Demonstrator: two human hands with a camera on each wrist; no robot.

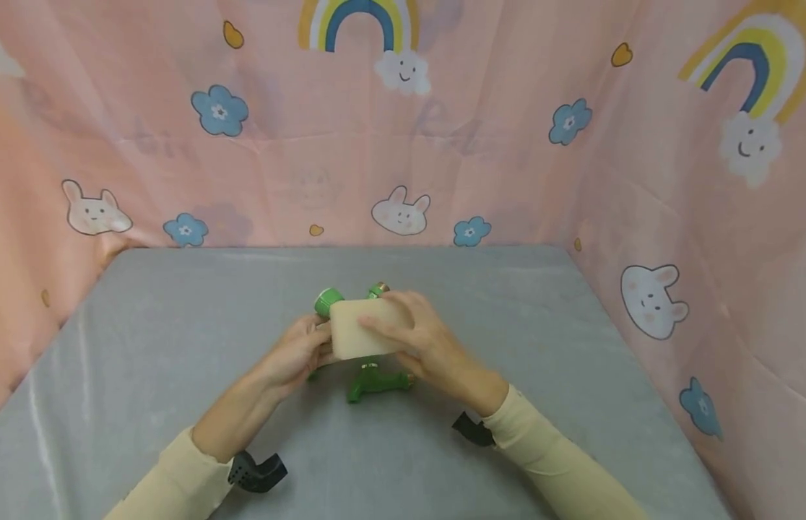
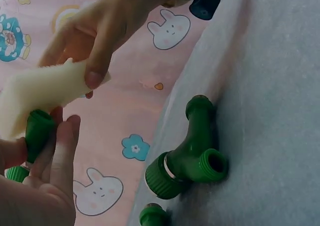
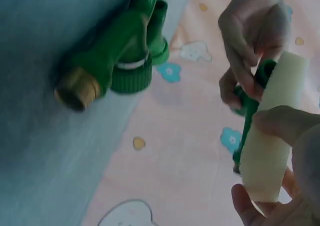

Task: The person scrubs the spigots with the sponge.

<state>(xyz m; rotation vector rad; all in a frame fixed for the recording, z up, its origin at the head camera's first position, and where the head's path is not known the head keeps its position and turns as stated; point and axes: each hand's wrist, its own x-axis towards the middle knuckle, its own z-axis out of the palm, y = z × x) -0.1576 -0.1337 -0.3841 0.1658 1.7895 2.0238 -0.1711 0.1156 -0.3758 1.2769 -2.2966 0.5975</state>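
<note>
My left hand grips a green faucet by its body, lifted above the grey table. A cream sponge is pinched between the thumb and fingers of my right hand. The sponge lies against the held faucet and hides most of it in the head view. In the left wrist view, one open green end of this faucet shows at the sponge's lower side. Below the hands, a second green faucet with a ribbed collar and a brass-coloured end lies on the table.
Another green faucet lies beside the second one, mostly cut off or covered. Black curved wrist pieces stick out from both sleeves. A pink patterned curtain stands behind and along the sides of the grey table.
</note>
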